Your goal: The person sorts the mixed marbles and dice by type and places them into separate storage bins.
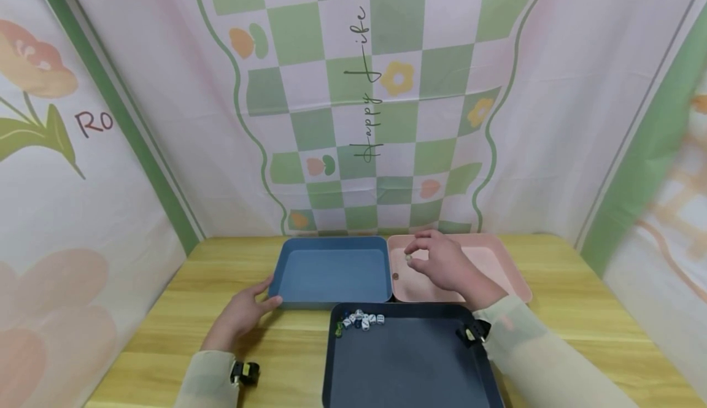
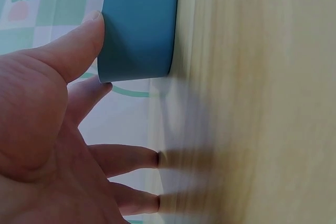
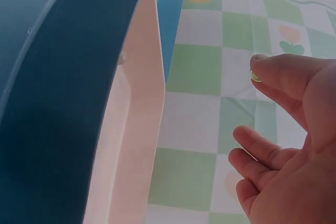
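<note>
My right hand (image 1: 442, 264) is over the pink tray (image 1: 491, 261), pinching a small greenish piece (image 3: 255, 77) between thumb and index finger; its exact kind is too small to tell. The other fingers are loosely bent in the right wrist view. A small brownish piece (image 1: 395, 276) lies by the pink tray's left wall. At the near-left corner of the blue tray (image 1: 331, 273), my left hand (image 1: 243, 310) rests with spread fingers, thumb and index finger against the tray's edge. Several white dice (image 1: 366, 321) cluster in the dark tray (image 1: 414, 365), beside green pieces (image 1: 339, 329).
The blue and pink trays stand side by side at the back of the wooden table (image 1: 287, 359), with the dark tray in front of them. A patterned curtain (image 1: 353, 119) hangs right behind. Black wrist cameras are on both sleeves.
</note>
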`<state>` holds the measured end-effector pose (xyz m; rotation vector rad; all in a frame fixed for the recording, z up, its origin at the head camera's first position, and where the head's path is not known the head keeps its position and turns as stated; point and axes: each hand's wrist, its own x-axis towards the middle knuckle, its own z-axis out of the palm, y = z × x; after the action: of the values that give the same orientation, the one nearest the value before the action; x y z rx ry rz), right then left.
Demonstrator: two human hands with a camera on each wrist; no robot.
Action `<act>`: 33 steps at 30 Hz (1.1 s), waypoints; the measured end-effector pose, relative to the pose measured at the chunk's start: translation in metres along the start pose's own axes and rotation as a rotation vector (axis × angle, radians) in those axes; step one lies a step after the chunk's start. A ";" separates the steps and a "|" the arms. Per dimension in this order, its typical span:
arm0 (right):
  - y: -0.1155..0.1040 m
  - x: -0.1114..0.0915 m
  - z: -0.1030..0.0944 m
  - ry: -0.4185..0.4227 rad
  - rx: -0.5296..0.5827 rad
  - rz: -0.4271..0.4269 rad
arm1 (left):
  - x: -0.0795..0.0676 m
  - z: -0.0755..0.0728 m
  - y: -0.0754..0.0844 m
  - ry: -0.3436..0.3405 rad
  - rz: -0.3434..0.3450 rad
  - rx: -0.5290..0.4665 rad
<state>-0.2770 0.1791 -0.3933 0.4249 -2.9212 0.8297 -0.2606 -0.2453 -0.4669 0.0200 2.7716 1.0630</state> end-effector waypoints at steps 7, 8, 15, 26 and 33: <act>0.005 0.003 0.001 -0.004 0.001 0.023 | 0.001 0.000 0.000 -0.003 0.013 0.011; 0.005 0.004 0.001 -0.004 0.002 0.024 | 0.001 0.000 -0.001 -0.004 0.012 0.011; 0.008 0.006 0.004 -0.007 -0.012 0.014 | 0.001 0.000 0.000 -0.007 0.010 0.022; 0.008 0.010 0.010 -0.004 0.001 0.019 | 0.001 0.000 -0.002 -0.003 0.010 0.014; 0.007 0.012 0.011 -0.017 0.013 0.022 | 0.002 0.000 -0.003 -0.010 0.006 0.001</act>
<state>-0.2904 0.1762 -0.4048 0.4040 -2.9423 0.8531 -0.2627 -0.2473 -0.4689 0.0344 2.7653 1.0598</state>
